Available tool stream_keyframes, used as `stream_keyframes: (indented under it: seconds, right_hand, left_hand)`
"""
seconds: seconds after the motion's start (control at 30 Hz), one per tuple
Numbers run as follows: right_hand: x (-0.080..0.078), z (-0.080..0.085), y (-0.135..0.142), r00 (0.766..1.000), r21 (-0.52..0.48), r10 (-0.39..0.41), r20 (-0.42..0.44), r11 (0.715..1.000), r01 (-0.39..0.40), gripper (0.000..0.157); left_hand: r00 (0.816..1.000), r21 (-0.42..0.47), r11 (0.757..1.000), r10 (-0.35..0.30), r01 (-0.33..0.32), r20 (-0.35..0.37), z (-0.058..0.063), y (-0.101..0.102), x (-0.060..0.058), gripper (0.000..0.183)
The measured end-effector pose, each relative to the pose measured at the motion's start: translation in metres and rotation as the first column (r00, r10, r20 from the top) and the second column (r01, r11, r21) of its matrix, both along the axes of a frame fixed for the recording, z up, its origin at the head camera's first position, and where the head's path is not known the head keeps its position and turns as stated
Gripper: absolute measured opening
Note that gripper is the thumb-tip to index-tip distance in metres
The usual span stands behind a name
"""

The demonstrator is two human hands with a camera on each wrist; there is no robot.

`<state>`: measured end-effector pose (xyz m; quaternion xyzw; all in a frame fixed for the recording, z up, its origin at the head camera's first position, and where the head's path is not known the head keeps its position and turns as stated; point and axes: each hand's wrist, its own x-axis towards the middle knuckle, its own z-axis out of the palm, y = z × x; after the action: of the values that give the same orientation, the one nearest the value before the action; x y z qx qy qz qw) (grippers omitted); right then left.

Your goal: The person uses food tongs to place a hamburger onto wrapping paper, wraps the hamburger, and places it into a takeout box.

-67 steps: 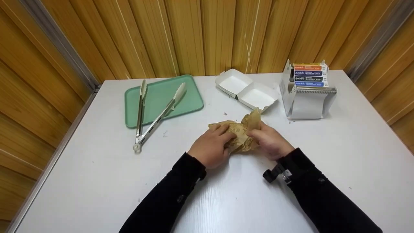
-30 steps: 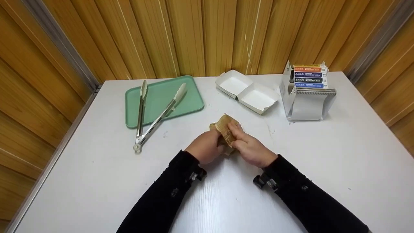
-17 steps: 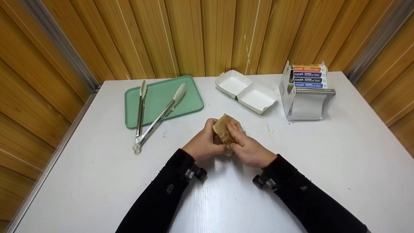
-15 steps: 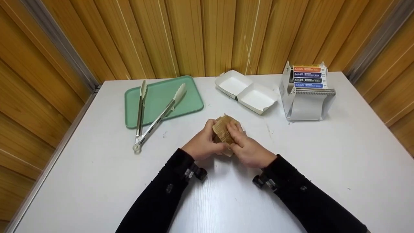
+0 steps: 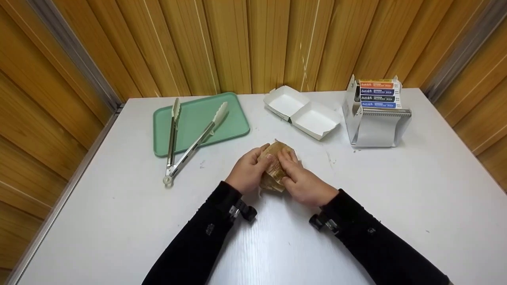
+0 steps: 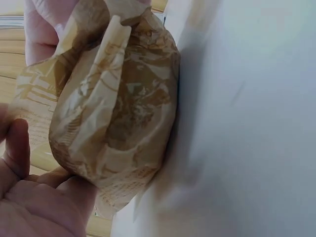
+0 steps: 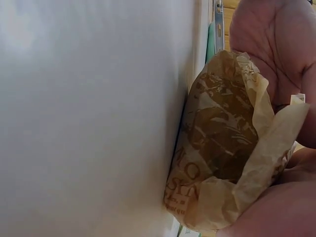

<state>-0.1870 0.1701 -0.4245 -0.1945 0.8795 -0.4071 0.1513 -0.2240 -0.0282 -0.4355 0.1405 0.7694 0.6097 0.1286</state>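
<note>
A bundle in brown printed wrapping paper (image 5: pixel 273 180) sits on the white tabletop between both hands; its contents are hidden. My left hand (image 5: pixel 247 170) holds its left side, with the thumb laid over the folded flap on top. From the right, my right hand (image 5: pixel 307 184) keeps its fingers over the flap and its thumb at the near edge. The left wrist view shows the rounded, creased side of the wrapping paper (image 6: pixel 143 98), with the left thumb and fingers beside it. In the right wrist view, lettering shows on the wrapping paper (image 7: pixel 190 173) near a loose folded edge.
Metal tongs (image 5: pixel 190 152) lie spread over a green tray (image 5: pixel 233 118) at the back left. An open white takeaway box (image 5: pixel 317 118) stands behind the hands. A metal holder (image 5: pixel 378 126) with several colored boxes is at the back right, before the wood-patterned wall (image 5: pixel 269 43).
The paper's raised right end has been folded over leftward. My left hand has shifted from the bundle's side to lay its thumb on the flap. The right hand has barely moved lately.
</note>
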Motion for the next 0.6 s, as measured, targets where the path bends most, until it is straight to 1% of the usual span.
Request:
stream_keyframes:
  seconds: [0.2,0.37,0.5,0.6]
  right_hand:
    - [0.0007,0.0006,-0.0009,1.000,0.010,-0.013,0.014,1.000,0.013,0.074]
    - [0.0002,-0.0001,-0.0010,0.999,0.037,-0.033,0.013,0.999,0.033,0.078]
    - [-0.0004,0.0006,-0.0002,0.998,0.072,-0.060,0.021,0.996,0.058,0.087]
    - [-0.0011,0.0013,0.0003,0.996,0.105,-0.082,0.025,0.991,0.079,0.095]
  left_hand:
    - [0.997,-0.021,0.998,0.058,-0.059,-0.042,-0.0017,0.0012,-0.0009,0.045]
    - [0.996,-0.002,0.996,0.088,-0.088,-0.027,-0.0032,0.0004,-0.0018,0.037]
    - [0.993,0.013,0.993,0.114,-0.114,-0.009,-0.0052,-0.0001,-0.0033,0.026]
    - [0.991,0.031,0.991,0.134,-0.134,0.008,-0.0071,0.0001,-0.0046,0.026]
